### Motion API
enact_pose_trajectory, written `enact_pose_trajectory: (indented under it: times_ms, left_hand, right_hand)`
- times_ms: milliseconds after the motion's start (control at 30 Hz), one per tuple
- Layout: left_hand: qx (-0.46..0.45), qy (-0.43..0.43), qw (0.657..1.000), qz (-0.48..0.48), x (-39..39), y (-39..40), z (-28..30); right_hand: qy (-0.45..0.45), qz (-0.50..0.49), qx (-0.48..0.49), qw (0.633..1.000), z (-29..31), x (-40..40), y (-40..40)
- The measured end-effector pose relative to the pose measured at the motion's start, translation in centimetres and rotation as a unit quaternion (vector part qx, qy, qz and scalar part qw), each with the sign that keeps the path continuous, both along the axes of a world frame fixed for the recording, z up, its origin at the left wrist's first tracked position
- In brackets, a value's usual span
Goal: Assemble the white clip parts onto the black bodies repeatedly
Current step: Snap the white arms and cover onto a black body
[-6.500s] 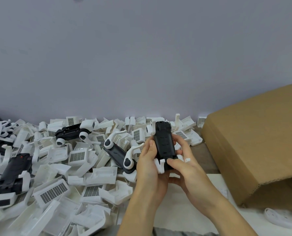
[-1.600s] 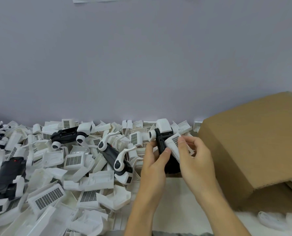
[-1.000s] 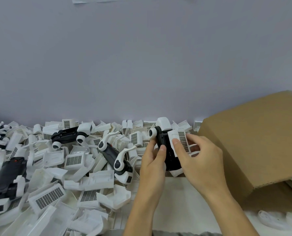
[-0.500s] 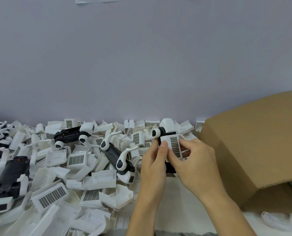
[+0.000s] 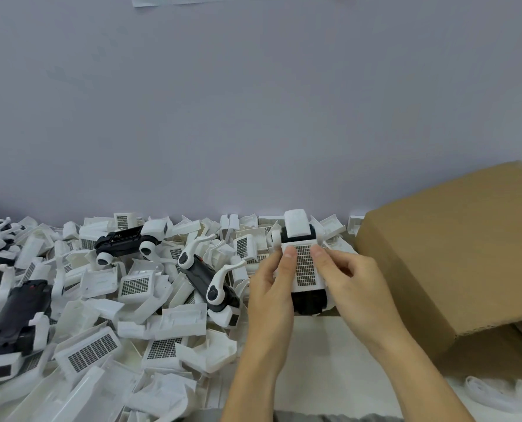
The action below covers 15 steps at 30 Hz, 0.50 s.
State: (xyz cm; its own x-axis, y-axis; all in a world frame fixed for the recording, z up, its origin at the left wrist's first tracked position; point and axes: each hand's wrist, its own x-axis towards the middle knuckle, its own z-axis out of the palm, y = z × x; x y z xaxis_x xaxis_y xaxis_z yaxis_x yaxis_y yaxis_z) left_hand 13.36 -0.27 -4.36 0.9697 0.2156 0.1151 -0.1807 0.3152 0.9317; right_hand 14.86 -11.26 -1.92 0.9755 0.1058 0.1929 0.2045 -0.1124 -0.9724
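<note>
Seating a white plastic clip part with a dark grid face (image 5: 305, 265) onto the oblong black plastic body (image 5: 310, 300) is the step in hand, judged from both thumbs pressing it. Both are held above the table's near right, gripped between left hand (image 5: 270, 289) and right hand (image 5: 349, 283). Firmer pressure is likely needed next.

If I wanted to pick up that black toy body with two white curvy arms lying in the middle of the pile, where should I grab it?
Probably grip the black plastic body with two white curved arms across its narrow black middle, coming from above. It lies slanted on top of the loose white plastic parts, and the arms jut out near each end, leaving the middle sides bare.
</note>
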Motion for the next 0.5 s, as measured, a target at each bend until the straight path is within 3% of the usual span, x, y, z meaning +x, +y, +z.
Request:
enact_pose_trajectory:
  times_ms: [100, 200, 300, 500]
  left_hand:
    - [0.006, -0.007, 1.0, -0.022, -0.1, 0.1, 0.0]
    - [0.017, -0.017, 0.999, -0.029, -0.1, 0.2, 0.2]
    - [0.026, -0.013, 0.999, -0.014, 0.0, 0.2, 0.2]
    - [0.046, -0.011, 0.999, 0.028, 0.1, 0.2, -0.1]
  right_hand:
    - [0.087, 0.052, 0.086, 0.991, 0.4, -0.3, 0.3]
    - [0.117, 0.038, 0.138, 0.983, 0.2, -0.3, 0.6]
    - [0.119, 0.045, 0.185, 0.975, -0.2, -0.3, 0.7]
    - [0.089, 0.013, 0.187, 0.978, -0.4, -0.4, 1.3]
